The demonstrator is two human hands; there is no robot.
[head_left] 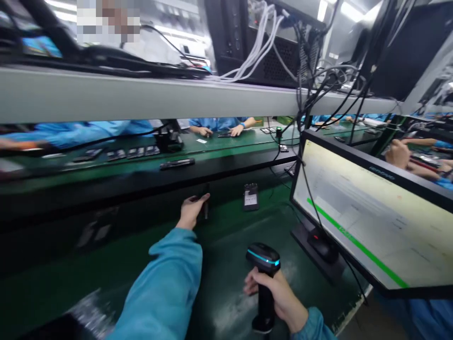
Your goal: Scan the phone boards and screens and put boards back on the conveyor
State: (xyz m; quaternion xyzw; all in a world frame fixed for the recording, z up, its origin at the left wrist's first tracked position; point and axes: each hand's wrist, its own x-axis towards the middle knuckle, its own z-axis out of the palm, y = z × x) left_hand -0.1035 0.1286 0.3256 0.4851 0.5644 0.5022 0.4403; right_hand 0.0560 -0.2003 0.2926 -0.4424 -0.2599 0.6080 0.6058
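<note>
Scanner [265, 302] grasped by the right hand [283, 297] at the lower centre of the frame, slim dark object [206, 211] pinched by the left hand [190, 211] near the middle, dark device [251, 198] seen to its right, lit monitor [371, 208] placed at far right.

The scanner [265, 301] at 5 o'clock looks like smooth plastic, the surface [226, 264] smooth and faintly glossy, the 7 o'clock sleeve [166, 288] matt cloth.
</note>
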